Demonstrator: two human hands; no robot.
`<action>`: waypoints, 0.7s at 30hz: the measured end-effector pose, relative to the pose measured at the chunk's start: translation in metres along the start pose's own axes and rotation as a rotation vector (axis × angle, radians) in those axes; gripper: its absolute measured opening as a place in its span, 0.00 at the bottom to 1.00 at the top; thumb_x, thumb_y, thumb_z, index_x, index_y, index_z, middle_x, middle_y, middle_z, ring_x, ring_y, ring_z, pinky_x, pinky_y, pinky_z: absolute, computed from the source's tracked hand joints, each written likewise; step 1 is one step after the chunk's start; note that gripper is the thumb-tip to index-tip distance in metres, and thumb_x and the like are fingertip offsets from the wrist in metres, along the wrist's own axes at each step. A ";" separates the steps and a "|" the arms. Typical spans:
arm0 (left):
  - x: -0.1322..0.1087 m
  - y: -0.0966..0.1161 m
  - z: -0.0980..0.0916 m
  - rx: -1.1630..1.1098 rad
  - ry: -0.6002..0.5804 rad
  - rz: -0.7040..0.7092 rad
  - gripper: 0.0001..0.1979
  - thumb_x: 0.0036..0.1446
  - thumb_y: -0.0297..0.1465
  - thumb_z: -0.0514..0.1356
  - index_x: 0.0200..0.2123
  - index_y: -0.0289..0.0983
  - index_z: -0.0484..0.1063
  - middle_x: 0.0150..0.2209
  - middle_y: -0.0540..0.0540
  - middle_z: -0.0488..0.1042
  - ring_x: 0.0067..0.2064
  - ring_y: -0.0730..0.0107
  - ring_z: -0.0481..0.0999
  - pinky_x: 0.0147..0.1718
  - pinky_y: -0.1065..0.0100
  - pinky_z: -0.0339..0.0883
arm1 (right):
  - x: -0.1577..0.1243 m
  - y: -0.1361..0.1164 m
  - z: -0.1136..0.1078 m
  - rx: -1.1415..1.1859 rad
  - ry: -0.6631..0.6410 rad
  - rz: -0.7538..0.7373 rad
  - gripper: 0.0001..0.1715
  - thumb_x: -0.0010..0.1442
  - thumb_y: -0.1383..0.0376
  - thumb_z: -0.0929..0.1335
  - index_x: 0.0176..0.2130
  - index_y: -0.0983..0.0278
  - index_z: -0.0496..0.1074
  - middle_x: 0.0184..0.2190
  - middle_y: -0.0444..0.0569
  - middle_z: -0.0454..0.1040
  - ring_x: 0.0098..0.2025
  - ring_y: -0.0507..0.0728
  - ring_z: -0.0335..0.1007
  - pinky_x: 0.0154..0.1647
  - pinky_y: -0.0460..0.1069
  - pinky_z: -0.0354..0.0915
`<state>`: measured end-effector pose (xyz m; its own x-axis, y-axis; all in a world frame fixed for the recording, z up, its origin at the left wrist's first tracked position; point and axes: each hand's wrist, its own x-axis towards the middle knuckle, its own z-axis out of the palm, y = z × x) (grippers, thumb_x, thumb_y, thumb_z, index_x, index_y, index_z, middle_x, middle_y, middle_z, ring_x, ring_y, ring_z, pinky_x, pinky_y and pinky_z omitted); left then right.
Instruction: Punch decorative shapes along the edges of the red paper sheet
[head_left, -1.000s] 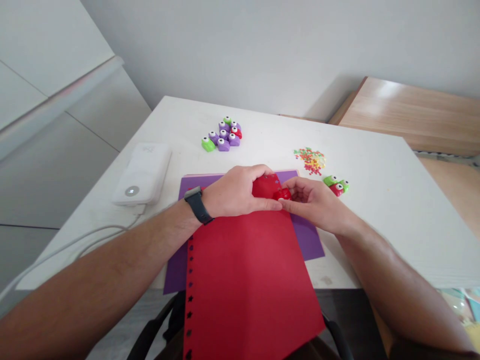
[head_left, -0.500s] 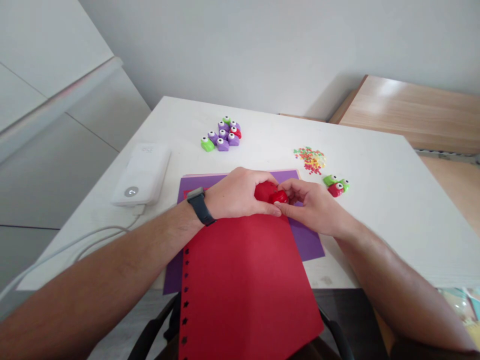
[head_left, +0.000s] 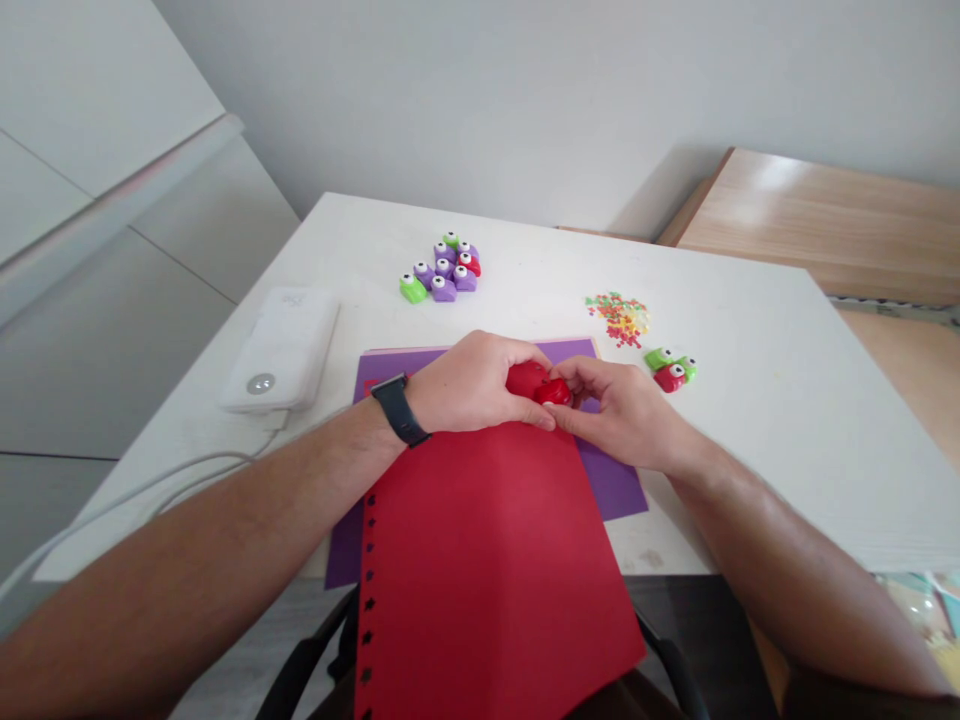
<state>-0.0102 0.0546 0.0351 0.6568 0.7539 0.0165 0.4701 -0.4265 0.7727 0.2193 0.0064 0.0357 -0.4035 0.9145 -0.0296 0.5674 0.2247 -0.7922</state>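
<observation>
Clamped together, left hand (head_left: 472, 385) and right hand (head_left: 622, 415) pinching a red craft punch (head_left: 556, 392) onto the edge of a red paper sheet (head_left: 487, 580), purple paper sheet (head_left: 615, 485) beneath

No words, numbers or brands are reading clearly anywhere; a faint printed mark (head_left: 294, 298) is showing on the white power bank (head_left: 279, 350), but it is staying too small and blurred to make out.

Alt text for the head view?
The left hand and right hand pinch a red craft punch at the top of a red paper sheet, which has star-shaped holes down one edge and lies over purple paper. Farther along the white table are grouped purple, green and red punches and a scatter of coloured paper cutouts.
</observation>
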 end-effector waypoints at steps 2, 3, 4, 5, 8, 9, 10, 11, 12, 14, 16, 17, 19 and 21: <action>0.000 -0.001 0.000 0.004 0.000 0.001 0.26 0.50 0.47 0.76 0.50 0.41 0.84 0.44 0.47 0.86 0.47 0.55 0.85 0.50 0.61 0.74 | 0.000 0.001 0.000 -0.003 -0.006 0.000 0.10 0.64 0.60 0.74 0.44 0.62 0.79 0.33 0.45 0.80 0.33 0.54 0.71 0.34 0.50 0.66; 0.000 -0.001 0.001 0.006 -0.001 0.004 0.26 0.50 0.47 0.76 0.50 0.41 0.84 0.44 0.47 0.86 0.47 0.55 0.85 0.49 0.60 0.74 | 0.000 0.001 0.000 0.000 -0.008 0.004 0.11 0.64 0.59 0.74 0.44 0.62 0.79 0.33 0.45 0.80 0.33 0.54 0.71 0.33 0.50 0.66; 0.001 -0.002 0.001 0.008 -0.001 0.008 0.26 0.51 0.47 0.76 0.50 0.41 0.84 0.44 0.47 0.87 0.46 0.55 0.85 0.49 0.60 0.75 | 0.000 0.001 0.000 0.004 -0.009 0.007 0.10 0.64 0.59 0.74 0.44 0.62 0.79 0.33 0.45 0.80 0.32 0.54 0.71 0.33 0.50 0.65; 0.001 -0.002 0.001 0.012 -0.002 0.010 0.26 0.51 0.48 0.75 0.49 0.41 0.84 0.43 0.47 0.87 0.45 0.55 0.85 0.49 0.60 0.75 | 0.001 0.002 0.001 0.007 -0.009 0.009 0.10 0.63 0.59 0.75 0.43 0.62 0.79 0.33 0.45 0.80 0.32 0.54 0.70 0.33 0.50 0.65; 0.001 -0.003 0.002 0.032 -0.003 0.010 0.25 0.52 0.48 0.75 0.49 0.40 0.84 0.42 0.46 0.86 0.44 0.55 0.85 0.48 0.60 0.75 | 0.001 0.002 0.001 0.008 -0.006 0.003 0.09 0.63 0.60 0.74 0.42 0.62 0.79 0.32 0.45 0.79 0.32 0.54 0.70 0.32 0.49 0.65; 0.001 -0.003 0.002 0.036 -0.006 0.010 0.24 0.52 0.47 0.75 0.49 0.40 0.84 0.42 0.46 0.86 0.44 0.55 0.85 0.48 0.60 0.75 | 0.001 0.002 0.001 0.004 -0.006 -0.001 0.09 0.64 0.60 0.74 0.42 0.62 0.79 0.32 0.45 0.79 0.32 0.54 0.70 0.33 0.49 0.65; 0.001 -0.003 0.002 0.036 -0.007 0.012 0.24 0.52 0.47 0.74 0.49 0.40 0.84 0.43 0.46 0.86 0.44 0.55 0.85 0.48 0.60 0.75 | 0.001 0.002 0.001 -0.002 -0.004 -0.007 0.09 0.64 0.60 0.74 0.42 0.62 0.79 0.32 0.45 0.79 0.32 0.54 0.70 0.33 0.50 0.65; 0.001 -0.003 0.003 0.035 -0.008 0.015 0.24 0.53 0.47 0.74 0.50 0.41 0.84 0.43 0.46 0.86 0.45 0.55 0.85 0.48 0.60 0.75 | 0.001 0.002 0.001 -0.011 -0.002 -0.011 0.09 0.64 0.60 0.74 0.42 0.62 0.79 0.33 0.45 0.79 0.32 0.54 0.70 0.33 0.50 0.65; 0.000 -0.003 0.003 0.033 -0.008 0.018 0.25 0.53 0.47 0.74 0.50 0.41 0.83 0.44 0.46 0.86 0.46 0.55 0.85 0.49 0.60 0.74 | 0.000 0.002 0.000 -0.020 0.000 -0.015 0.09 0.64 0.60 0.74 0.43 0.62 0.79 0.33 0.45 0.80 0.32 0.54 0.70 0.33 0.50 0.65; -0.001 -0.002 0.003 0.040 -0.007 0.023 0.26 0.55 0.48 0.73 0.52 0.41 0.82 0.46 0.46 0.86 0.47 0.55 0.85 0.50 0.60 0.74 | 0.000 0.002 0.000 -0.031 0.006 -0.018 0.10 0.64 0.61 0.74 0.44 0.62 0.79 0.34 0.45 0.80 0.33 0.54 0.71 0.34 0.50 0.66; -0.002 -0.001 0.003 0.072 0.004 0.031 0.27 0.55 0.49 0.73 0.53 0.42 0.81 0.49 0.46 0.86 0.49 0.54 0.84 0.52 0.59 0.73 | 0.000 0.003 0.000 -0.028 0.004 -0.017 0.11 0.64 0.61 0.74 0.46 0.62 0.79 0.35 0.46 0.80 0.34 0.55 0.72 0.36 0.51 0.67; -0.002 -0.001 0.002 0.092 0.013 0.035 0.28 0.54 0.50 0.73 0.54 0.41 0.81 0.50 0.45 0.85 0.50 0.53 0.84 0.53 0.59 0.73 | 0.000 0.003 -0.001 -0.021 0.004 -0.014 0.12 0.64 0.61 0.74 0.47 0.62 0.79 0.35 0.46 0.81 0.34 0.55 0.72 0.37 0.51 0.68; -0.003 -0.002 0.000 0.128 0.035 0.036 0.31 0.53 0.52 0.73 0.54 0.40 0.79 0.52 0.44 0.84 0.52 0.52 0.83 0.54 0.58 0.72 | 0.000 0.005 -0.001 -0.002 0.009 -0.009 0.12 0.65 0.61 0.73 0.47 0.62 0.78 0.36 0.46 0.81 0.34 0.55 0.73 0.37 0.51 0.68; -0.003 -0.004 -0.002 0.157 0.055 0.031 0.32 0.54 0.53 0.73 0.55 0.39 0.78 0.52 0.42 0.84 0.53 0.51 0.83 0.53 0.57 0.72 | 0.000 0.007 -0.001 0.030 0.025 0.001 0.12 0.65 0.60 0.73 0.48 0.62 0.78 0.37 0.47 0.81 0.35 0.55 0.73 0.37 0.51 0.69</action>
<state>-0.0148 0.0550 0.0333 0.6414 0.7633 0.0772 0.5389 -0.5199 0.6628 0.2238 0.0081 0.0308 -0.3845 0.9230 -0.0151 0.5462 0.2143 -0.8098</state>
